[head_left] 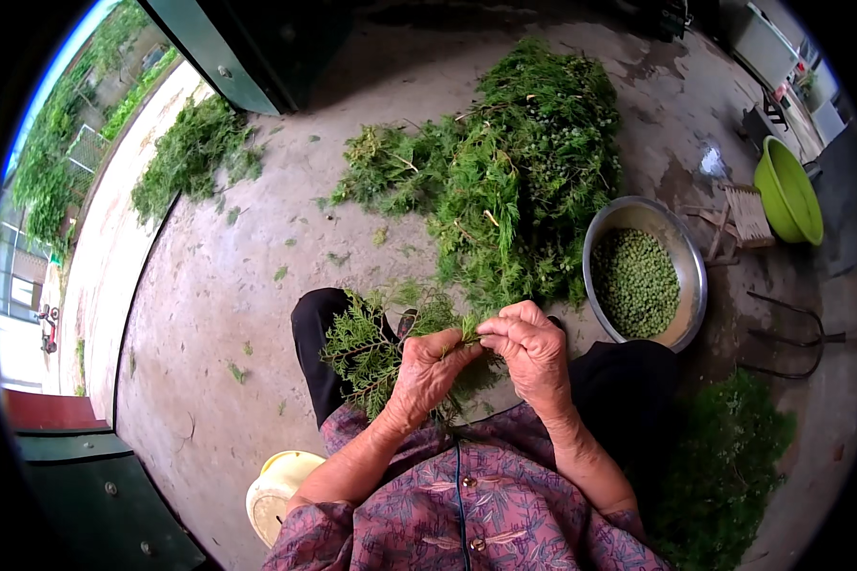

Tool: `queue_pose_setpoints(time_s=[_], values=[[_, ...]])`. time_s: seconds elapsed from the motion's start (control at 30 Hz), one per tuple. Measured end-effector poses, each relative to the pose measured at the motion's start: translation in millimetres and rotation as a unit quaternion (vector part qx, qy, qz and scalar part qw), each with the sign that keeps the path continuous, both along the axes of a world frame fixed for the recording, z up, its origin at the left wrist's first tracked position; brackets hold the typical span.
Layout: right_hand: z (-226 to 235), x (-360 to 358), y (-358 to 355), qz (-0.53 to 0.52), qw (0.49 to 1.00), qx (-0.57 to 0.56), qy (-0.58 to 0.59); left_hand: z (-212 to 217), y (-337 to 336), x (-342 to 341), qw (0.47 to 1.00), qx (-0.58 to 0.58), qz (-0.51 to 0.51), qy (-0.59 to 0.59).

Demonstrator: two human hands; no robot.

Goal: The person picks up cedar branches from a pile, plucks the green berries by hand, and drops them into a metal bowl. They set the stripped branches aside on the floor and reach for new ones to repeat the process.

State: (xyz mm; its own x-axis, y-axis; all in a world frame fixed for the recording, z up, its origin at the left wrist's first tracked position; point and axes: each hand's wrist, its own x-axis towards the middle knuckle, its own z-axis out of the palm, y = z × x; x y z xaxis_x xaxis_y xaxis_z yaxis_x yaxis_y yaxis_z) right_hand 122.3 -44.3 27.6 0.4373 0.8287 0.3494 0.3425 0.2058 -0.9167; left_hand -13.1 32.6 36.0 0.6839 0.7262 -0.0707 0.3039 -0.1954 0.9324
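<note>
My left hand (424,373) is closed around a green conifer sprig (367,354), whose flat, scaly fronds spread leftward over my left knee. Close beside it, my right hand (528,354) pinches at the tip of the greenery between the two hands; what exactly lies in those fingertips is too small to make out. Both hands meet above my lap. To the right of my right hand stands a wide metal basin (692,328), partly filled with small round green cones or berries (638,282).
A big heap of cut conifer branches (519,171) lies ahead. Smaller piles sit by the doorway (195,152) and at lower right (724,466). A green tub (788,190), a small wooden stool (747,217), a pronged fork (809,338) and a pale yellow bucket (281,485) stand around me.
</note>
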Motion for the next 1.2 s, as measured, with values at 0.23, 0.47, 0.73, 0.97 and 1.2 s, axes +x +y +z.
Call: queue_pose_setpoints(time_s=[0.23, 0.47, 0.73, 0.97, 1.2], values=[[-5.5, 8.3, -2.2, 0.01, 0.863, -0.009, 0.505, -13.0, 2.2, -2.0, 0.974, -0.209, 0.048, -0.077], [5.3, 5.2, -7.1, 0.046, 0.837, -0.097, 0.537, -8.0, 2.8, -2.1, 0.952, -0.286, 0.034, -0.101], [-5.1, -7.1, -6.0, 0.011, 0.874, -0.133, 0.467, -2.4, -3.5, 5.3, 0.959, -0.261, 0.043, -0.103], [-34.3, 20.6, -7.4, -0.15, 0.827, -0.078, 0.537, -20.7, 3.3, -1.2, 0.947, -0.292, 0.057, -0.12], [-67.0, 140.2, -32.3, -0.298, 0.651, 0.11, 0.69, -44.4, 14.4, -15.5, 0.841, -0.454, 0.15, -0.253]])
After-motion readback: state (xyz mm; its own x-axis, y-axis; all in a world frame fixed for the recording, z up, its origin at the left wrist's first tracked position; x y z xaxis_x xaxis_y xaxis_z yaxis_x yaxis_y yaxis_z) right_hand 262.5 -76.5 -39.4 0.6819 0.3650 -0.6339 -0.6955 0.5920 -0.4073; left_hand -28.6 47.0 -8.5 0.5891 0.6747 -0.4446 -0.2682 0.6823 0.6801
